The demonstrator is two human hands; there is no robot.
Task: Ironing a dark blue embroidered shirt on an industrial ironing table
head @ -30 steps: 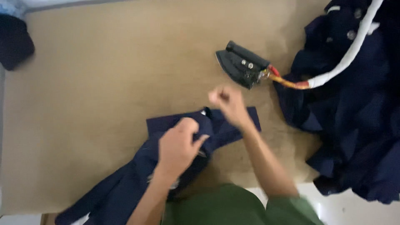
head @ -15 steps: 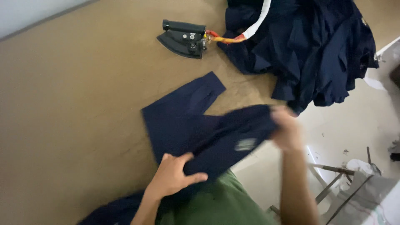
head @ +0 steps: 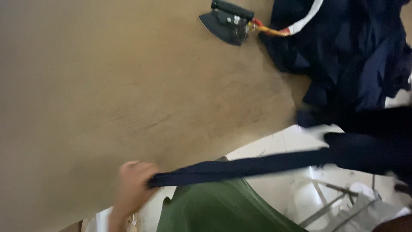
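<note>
Head view, looking down on a tan padded table (head: 107, 86) that fills the frame from 9 to 12 o'clock. Left hand (head: 135, 182), at 7 o'clock near the table's lower edge, is closed around one end of a navy garment (head: 257, 165); the fingers are blurred by motion, so the exact grip cannot be told. The navy garment runs as a taut, narrow band from this hand toward 3 o'clock, off the table and over the white tiled floor (head: 292, 141), where it widens into a dark mass at the right edge of the frame. The right hand is not seen; whether it holds the far end cannot be told. A green-clothed torso (head: 214, 210) lies at 6 o'clock, just below the band. A black flat iron (head: 227, 21) rests on the table at 12 o'clock, its pointed sole turned toward 9 o'clock, well apart from the left hand. Its red-and-yellow cord (head: 268, 29) leads toward 1 o'clock onto a heap of navy cloth (head: 343, 51), which covers the table's corner from 1 to 3 o'clock. A white strip (head: 307, 17) crosses the top of that heap. Grey metal bars (head: 339, 197) stand on the floor at 4 o'clock
</note>
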